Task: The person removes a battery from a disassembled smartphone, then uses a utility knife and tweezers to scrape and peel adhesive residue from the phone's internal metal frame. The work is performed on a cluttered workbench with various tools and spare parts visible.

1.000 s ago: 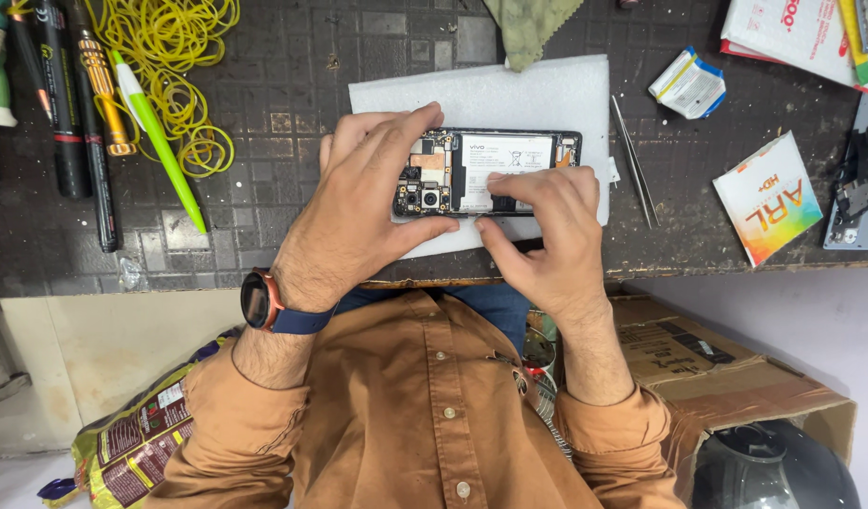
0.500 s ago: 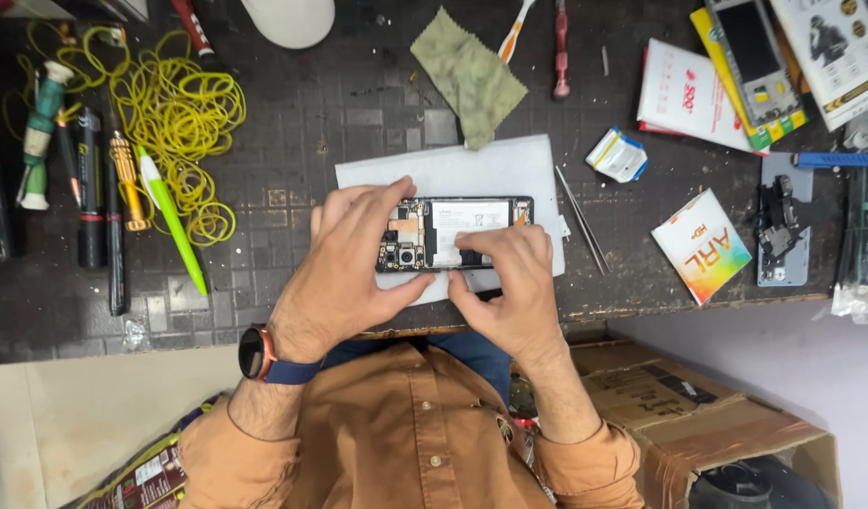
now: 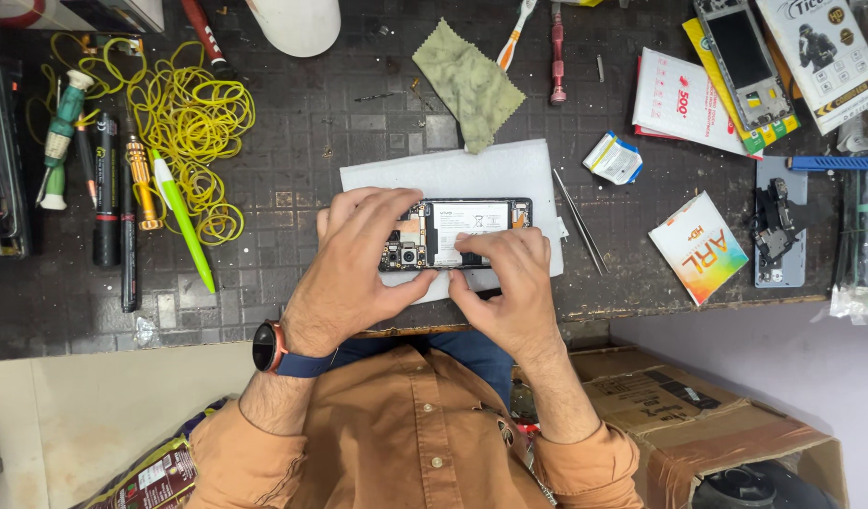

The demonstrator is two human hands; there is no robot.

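Battery label (image 3: pixel 474 224): white rectangle, inside opened phone.
Small box (image 3: pixel 699 247): white, orange and green, right of phone.
White pack (image 3: pixel 677 100): flat, red print, upper right.
Sachet (image 3: pixel 613 157): white-blue, below pack.
Carton (image 3: pixel 698 424): brown, lower right.

both forearms reach away from the body, out of rolled-up orange sleeves, and angle inward so the hands meet near the middle of the scene. the left hand (image 3: pixel 359 259) lies palm down, its back to the camera, fingers spread a little and curled over at the far side, the thumb stretched toward the right at the near side. a watch sits on the left wrist. the right hand (image 3: pixel 505 287) is just beside it, also palm down, fingers bent and bunched with the tips pressing down at the far side. the two thumbs nearly meet at the near edge. neither grip is a closed fist.
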